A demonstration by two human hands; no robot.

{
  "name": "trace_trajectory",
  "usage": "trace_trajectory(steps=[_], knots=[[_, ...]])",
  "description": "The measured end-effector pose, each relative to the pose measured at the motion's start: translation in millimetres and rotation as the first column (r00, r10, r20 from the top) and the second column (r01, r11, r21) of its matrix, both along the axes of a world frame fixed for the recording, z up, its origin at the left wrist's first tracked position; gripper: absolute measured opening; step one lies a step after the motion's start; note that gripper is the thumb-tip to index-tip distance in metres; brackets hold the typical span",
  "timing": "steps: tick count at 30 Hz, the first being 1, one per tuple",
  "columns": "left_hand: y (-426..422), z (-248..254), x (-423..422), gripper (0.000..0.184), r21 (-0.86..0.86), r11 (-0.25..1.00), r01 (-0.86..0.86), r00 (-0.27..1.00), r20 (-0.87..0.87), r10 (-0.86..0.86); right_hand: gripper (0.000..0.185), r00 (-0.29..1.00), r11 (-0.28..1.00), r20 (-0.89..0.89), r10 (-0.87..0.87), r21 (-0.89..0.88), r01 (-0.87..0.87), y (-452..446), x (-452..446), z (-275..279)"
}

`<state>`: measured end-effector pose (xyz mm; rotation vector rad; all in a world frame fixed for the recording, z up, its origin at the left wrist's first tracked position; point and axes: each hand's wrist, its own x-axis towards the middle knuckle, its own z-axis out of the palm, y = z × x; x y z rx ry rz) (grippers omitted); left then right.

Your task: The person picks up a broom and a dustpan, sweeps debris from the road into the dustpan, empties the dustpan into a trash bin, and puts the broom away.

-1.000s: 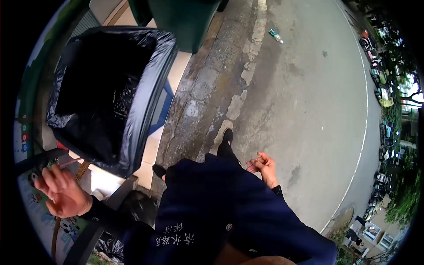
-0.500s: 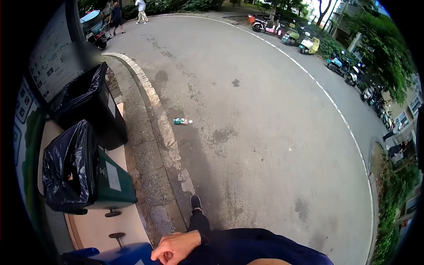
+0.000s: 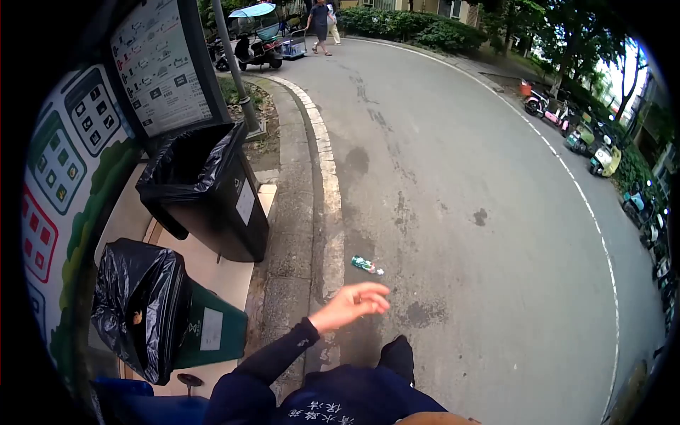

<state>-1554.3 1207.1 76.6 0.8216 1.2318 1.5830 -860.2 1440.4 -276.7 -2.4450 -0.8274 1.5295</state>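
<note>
My left hand (image 3: 353, 307) is stretched forward over the road beside the kerb, its fingers loosely extended and holding nothing. A small bottle (image 3: 364, 264) with a green label and a pale end lies on its side on the asphalt, just beyond the hand in view and not touched by it. My right hand does not show. A skin-coloured shape at the bottom edge is too cut off to identify.
Left of the kerb (image 3: 327, 177) stand a black bin (image 3: 237, 219) and a green bin (image 3: 227, 329), both lined with black bags. A blue bin (image 3: 159, 407) is partly cut off. Two people and a parked scooter (image 3: 258, 53) are at the far bend; more scooters (image 3: 605, 156) line the right.
My left hand has risen from low by the blue bin and reached forward, its curled fingers now extended. The view has turned left, and the bottle appears lower and nearer. Someone walks with a cart.
</note>
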Motion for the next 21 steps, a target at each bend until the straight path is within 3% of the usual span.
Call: trace_trajectory(steps=[1,3,5,6,7,8,9,10,11,12,13,15,16,17,18,19,20,21], knots=[[35,50,-40,0.050,0.101,0.982,-0.160,0.986,0.060,0.155,0.029,0.998,0.998,0.054,-0.016,-0.065,0.019,26,-23,6],[101,125,-109,0.075,0.468,0.779,-0.417,0.901,0.098,0.423,0.023,0.993,0.987,0.118,-0.007,-0.157,0.025,82,-70,-3],[171,174,-152,0.086,0.725,0.543,-0.424,0.781,-0.012,0.625,0.017,0.991,0.974,0.115,0.072,-0.221,-0.046,152,-135,-40],[208,164,-172,0.086,0.709,0.551,-0.439,0.770,-0.019,0.638,0.015,0.988,0.965,0.093,0.124,-0.245,-0.098,195,-177,-61],[247,157,-190,0.080,0.696,0.696,-0.176,0.563,-0.509,0.651,0.013,0.978,0.949,0.057,0.203,-0.259,-0.182,240,-230,-86],[284,151,-203,0.075,0.512,0.858,0.033,0.183,-0.847,0.499,0.012,0.953,0.920,0.013,0.303,-0.267,-0.289,281,-285,-111],[329,120,-201,0.068,0.261,0.959,0.108,0.215,-0.948,0.233,0.012,0.865,0.838,-0.066,0.497,-0.223,-0.498,324,-350,-145],[361,66,-207,0.060,0.014,0.980,0.197,0.304,-0.952,-0.048,0.028,0.094,0.093,-0.110,0.989,-0.018,-0.996,371,-421,-193],[367,6,-222,0.061,-0.227,0.940,0.255,0.429,-0.844,-0.321,0.046,0.707,0.707,-0.135,0.695,-0.057,-0.705,386,-550,-138],[352,-54,-240,0.060,-0.573,0.796,0.196,0.421,-0.684,-0.596,0.049,0.676,0.705,-0.206,0.707,0.143,-0.694,398,-649,-126],[324,-129,-255,0.057,-0.782,0.621,0.056,0.387,-0.557,-0.735,0.052,0.557,0.630,-0.312,0.770,0.228,-0.743,415,-744,-105],[254,-230,-263,0.046,-0.726,0.646,-0.237,0.659,-0.609,-0.442,0.054,0.377,0.658,-0.604,0.702,0.348,-0.668,417,-902,-21],[237,-254,-263,0.043,-0.678,0.630,-0.379,0.837,-0.542,-0.079,0.054,0.252,0.630,-0.661,0.707,0.426,-0.650,419,-960,9],[229,-265,-266,0.041,-0.764,0.489,-0.421,0.907,-0.355,0.226,0.055,0.205,0.622,-0.693,0.691,0.427,-0.656,416,-1004,34],[221,-279,-265,0.039,-0.860,0.332,-0.387,0.833,-0.173,0.525,0.057,0.179,0.593,-0.702,0.690,0.406,-0.695,416,-1042,34],[212,-298,-266,0.041,-0.900,0.298,-0.317,0.791,-0.078,0.607,0.058,0.194,0.585,-0.694,0.694,0.386,-0.714,412,-1068,12],[198,-334,-262,0.042,-0.913,0.316,-0.259,0.827,-0.041,0.560,0.059,0.205,0.546,-0.661,0.722,0.364,-0.754,408,-1087,-24],[179,-348,-223,0.042,-0.944,0.285,-0.164,0.826,0.027,0.563,0.059,0.270,0.553,-0.659,0.702,0.266,-0.789,388,-1044,-67]])
